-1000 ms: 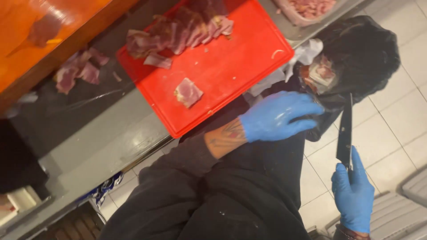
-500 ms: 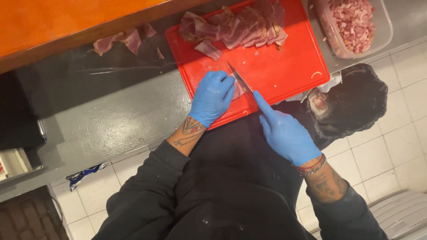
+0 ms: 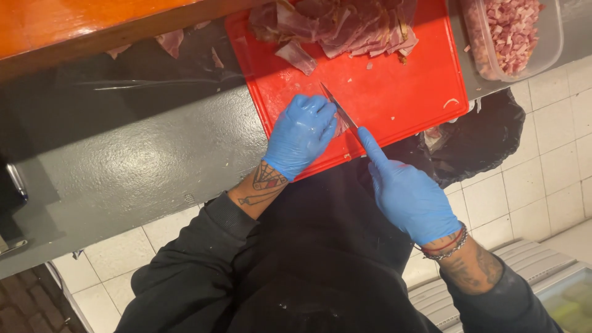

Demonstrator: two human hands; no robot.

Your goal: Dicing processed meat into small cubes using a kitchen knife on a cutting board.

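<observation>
Left hand (image 3: 301, 134), gloved and pressed closed on a meat slice (image 3: 340, 125) near the red cutting board's (image 3: 401, 92) near edge, with the right hand (image 3: 407, 194) gripping the knife (image 3: 338, 110), forefinger along its spine; fingertips are best kept curled back from the blade.

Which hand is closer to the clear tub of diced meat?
Right. The right hand grips the knife below the tub; the left hand lies farther away, across the red board.

Both the left hand (image 3: 300, 135) and the right hand (image 3: 410, 196) wear blue disposable gloves; black sleeves are pushed up over tattooed forearms, and bead and chain bracelets (image 3: 449, 246) circle the right wrist.
</observation>
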